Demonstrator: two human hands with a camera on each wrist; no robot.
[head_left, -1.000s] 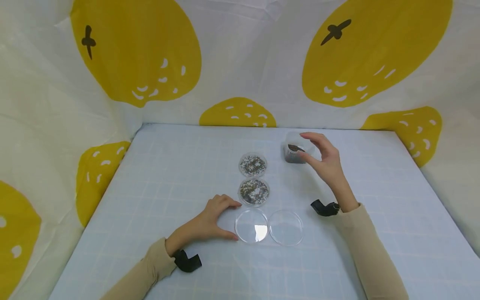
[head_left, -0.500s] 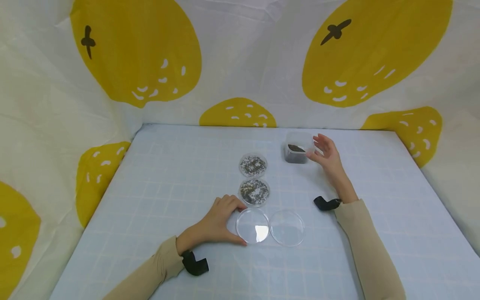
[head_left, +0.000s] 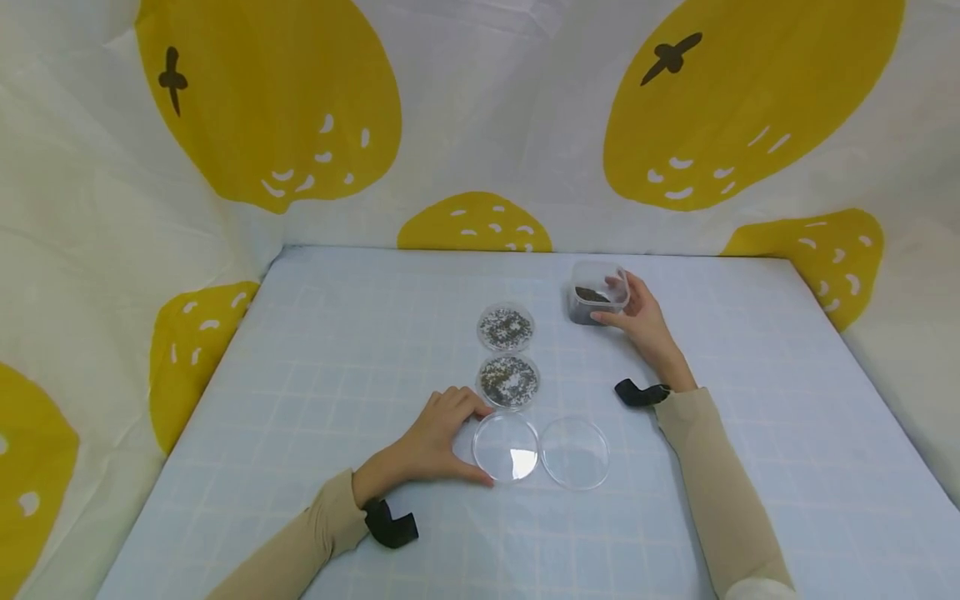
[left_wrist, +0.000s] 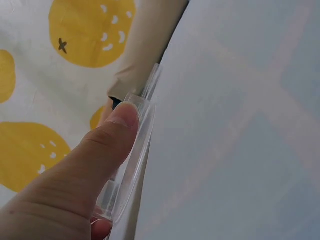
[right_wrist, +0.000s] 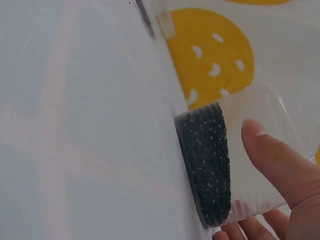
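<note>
My left hand [head_left: 438,437] holds a clear, bare petri dish [head_left: 498,450] by its left edge, thumb at the near side and fingers at the far side. In the left wrist view the thumb presses on the rim of that dish [left_wrist: 134,160]. At the back right, my right hand [head_left: 651,329] grips a clear square plastic tub [head_left: 588,313] from its right side. Dark soil-like grains with pale specks [right_wrist: 206,167] fill the lower part of the tub, which stands on the table. The thumb lies along its wall; the other fingers are partly hidden behind it.
A second clear round dish or lid [head_left: 575,454] lies against the held one on its right. Two petri dishes with dark and white grains, a nearer one [head_left: 509,382] and a farther one [head_left: 506,327], stand in line behind. A printed curtain [head_left: 480,125] hangs beyond the table.
My left hand has moved right, closing onto the bare dish and nudging it slightly. The right hand has swung round from above the tub to its right side and now grips it.
</note>
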